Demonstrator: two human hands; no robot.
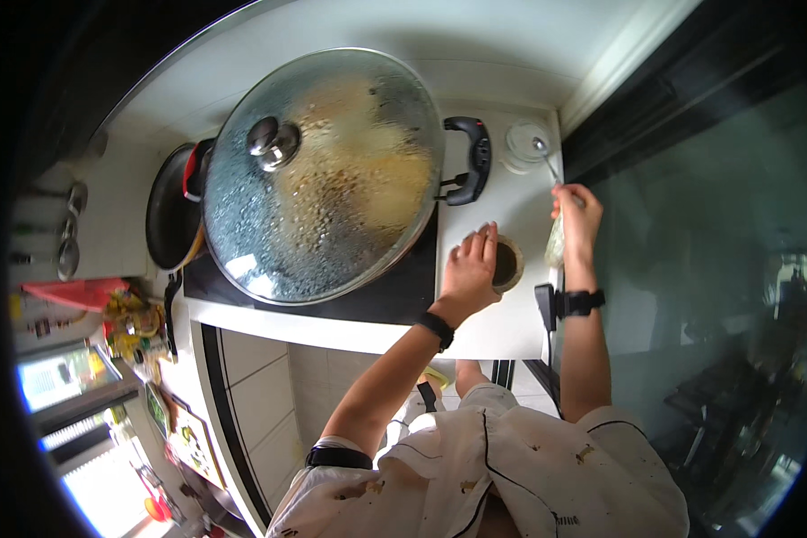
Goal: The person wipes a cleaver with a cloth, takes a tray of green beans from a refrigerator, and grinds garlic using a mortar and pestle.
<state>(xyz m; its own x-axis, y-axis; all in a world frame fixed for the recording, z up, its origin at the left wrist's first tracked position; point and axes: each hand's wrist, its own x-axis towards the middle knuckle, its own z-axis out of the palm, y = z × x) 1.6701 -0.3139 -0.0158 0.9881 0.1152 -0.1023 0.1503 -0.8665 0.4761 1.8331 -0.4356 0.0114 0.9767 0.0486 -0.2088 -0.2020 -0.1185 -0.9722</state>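
My left hand (473,267) rests against the side of a small round bowl (506,263) with dark contents, on the white counter; whether its fingers grip the rim cannot be told. My right hand (578,214) holds a metal spoon (553,168) by its handle, the spoon's bowl over a small glass jar (526,142) at the counter's back right corner. A pale, clear-looking bag or wrapper (555,243) hangs just below my right hand. To the left, a large pan under a domed glass lid (323,181) stands on the black cooktop (403,289); droplets cover the lid, and yellowish food shows through it.
The large pan's black side handle (471,161) juts towards the jar. A dark frying pan (173,208) stands behind it at the left. Ladles (68,249) hang on the left wall. A dark glass panel (699,222) borders the counter's right edge. Food packages and a tray lie farther left.
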